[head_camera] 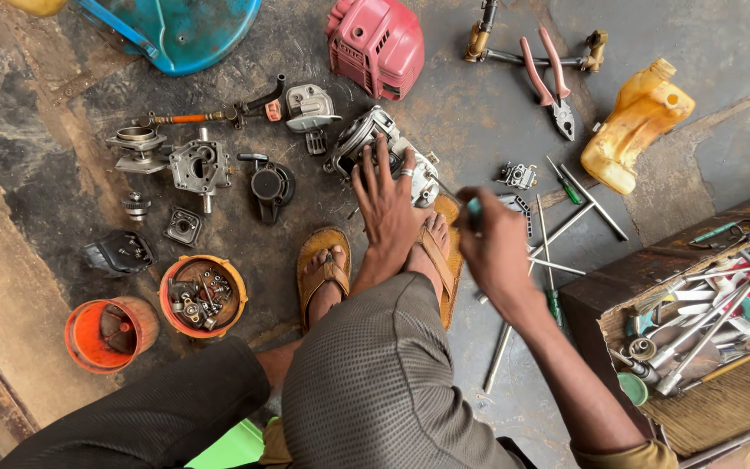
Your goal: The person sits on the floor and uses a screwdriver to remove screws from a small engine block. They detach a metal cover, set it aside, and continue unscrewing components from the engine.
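My left hand [385,201] presses down flat on a small grey engine block [366,139] that rests on the dark floor just beyond my sandalled feet [325,274]. A ring shows on one finger. My right hand [495,247] is closed around a screwdriver with a teal handle [474,207]; its thin shaft points left toward the engine block, close to my left hand. Both hands are above my knees, which fill the lower middle of the view.
Engine parts lie at left: a carburettor body [200,165], a black cover [271,184], an orange cup of screws [203,295] and an orange lid [110,333]. Farther off lie a red engine cover [377,42], pliers [550,80] and a yellow tank [637,123]. A wooden toolbox [696,339] stands at right.
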